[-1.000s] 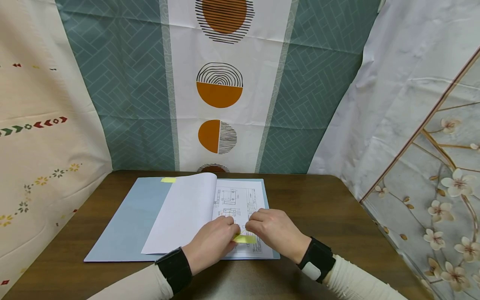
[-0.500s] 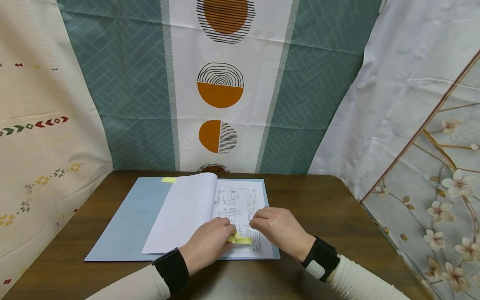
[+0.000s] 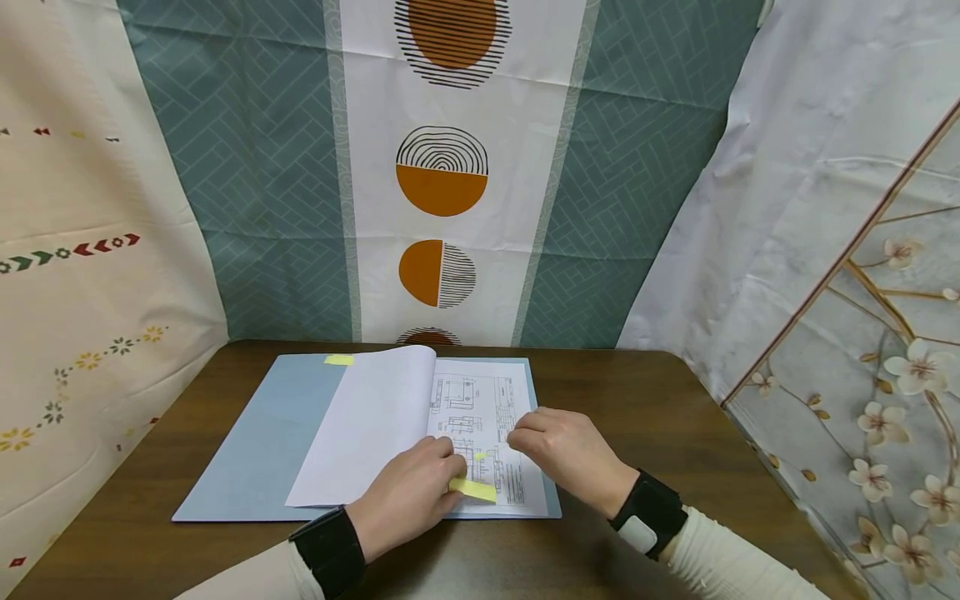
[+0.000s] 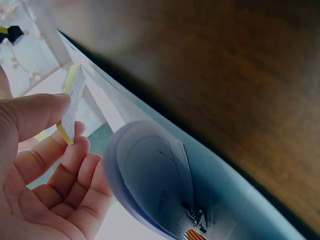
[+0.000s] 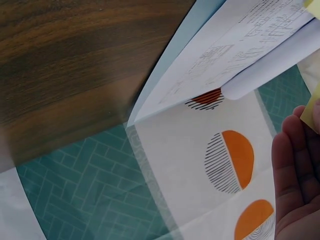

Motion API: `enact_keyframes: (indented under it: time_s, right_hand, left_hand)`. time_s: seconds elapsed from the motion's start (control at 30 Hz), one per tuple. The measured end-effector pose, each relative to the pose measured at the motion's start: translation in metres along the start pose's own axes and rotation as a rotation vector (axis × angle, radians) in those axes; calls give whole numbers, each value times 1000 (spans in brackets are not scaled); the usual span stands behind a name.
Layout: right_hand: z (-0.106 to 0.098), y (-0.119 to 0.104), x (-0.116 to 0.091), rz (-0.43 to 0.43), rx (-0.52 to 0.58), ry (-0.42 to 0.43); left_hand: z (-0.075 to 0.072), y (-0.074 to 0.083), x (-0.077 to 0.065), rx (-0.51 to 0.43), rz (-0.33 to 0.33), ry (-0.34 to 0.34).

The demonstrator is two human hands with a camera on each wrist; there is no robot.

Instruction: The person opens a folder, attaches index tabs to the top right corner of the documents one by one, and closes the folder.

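In the head view my left hand [image 3: 408, 492] pinches a yellow sticky note pad [image 3: 474, 490] above the lower part of a page with line drawings [image 3: 465, 400]. From the left wrist, the pad [image 4: 72, 95] shows a yellow edge and a pale printed face, between thumb and fingertips. My right hand [image 3: 562, 454] hovers at the page's right edge. The right wrist view shows it pinching a yellow sticky note [image 5: 310, 111], partly cut off by the frame. A small yellow patch [image 3: 481, 456] appears over the drawings between the hands; whether it lies on the page, I cannot tell.
The open light-blue folder [image 3: 247, 450] lies on the brown wooden table [image 3: 637, 400]. Its turned-over white sheets [image 3: 367, 425] curl at the middle. Another yellow sticky note [image 3: 339, 360] shows at their upper left edge. A patterned curtain [image 3: 637, 208] hangs behind the table.
My hands have drawn apart: the left moved left with the sticky note pad, the right moved right and slightly up. The small yellow patch has come into sight between them.
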State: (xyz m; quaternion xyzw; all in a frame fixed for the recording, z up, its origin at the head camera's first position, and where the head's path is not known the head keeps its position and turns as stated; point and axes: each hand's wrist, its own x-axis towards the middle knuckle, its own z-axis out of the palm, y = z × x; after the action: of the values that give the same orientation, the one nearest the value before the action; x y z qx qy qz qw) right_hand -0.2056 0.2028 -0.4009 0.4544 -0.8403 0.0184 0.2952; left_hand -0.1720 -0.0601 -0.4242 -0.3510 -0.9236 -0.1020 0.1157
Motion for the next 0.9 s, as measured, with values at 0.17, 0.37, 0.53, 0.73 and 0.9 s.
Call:
enact_keyframes:
  time_s: [0.17, 0.37, 0.53, 0.73, 0.9]
  right_hand:
    - [0, 2, -2, 16, -7, -22]
    - [1, 3, -4, 31, -21, -45]
    - [2, 4, -5, 43, -23, -61]
    - [2, 3, -5, 62, -22, -79]
    - [3, 4, -6, 67, -20, -82]
  left_hand:
    - [-3, 7, -8, -27, 30, -28]
    - [-1, 15, -19, -39, 72, -66]
    - [2, 19, -25, -55, 97, -108]
    - [5, 21, -26, -51, 110, -119]
    - [8, 20, -26, -32, 117, -118]
